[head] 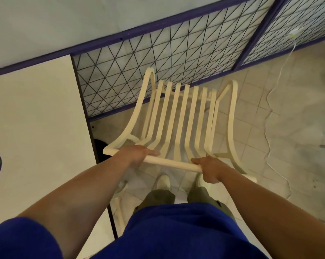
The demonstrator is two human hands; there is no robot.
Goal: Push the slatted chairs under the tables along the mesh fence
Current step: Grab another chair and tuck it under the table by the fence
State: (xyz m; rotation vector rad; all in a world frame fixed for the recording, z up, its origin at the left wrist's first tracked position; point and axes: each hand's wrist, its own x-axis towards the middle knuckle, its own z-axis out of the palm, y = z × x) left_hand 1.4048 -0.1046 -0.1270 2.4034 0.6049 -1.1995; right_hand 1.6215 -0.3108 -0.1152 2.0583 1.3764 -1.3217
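Fingers of your left hand (139, 155) and right hand (209, 170) wrap the top rail of the chair (178, 113). It stands beside the bench (36, 118), facing the fence (158, 53); pushed straight, it would likely hit mesh.

A thin white cable (280, 71) is trailing over the tiled floor (251, 118) from one o'clock towards four o'clock, hanging from a small white fitting (293, 33). A pale blotchy patch (298, 128) is spreading at three o'clock. Something dark and round (100, 146) is sitting at nine o'clock
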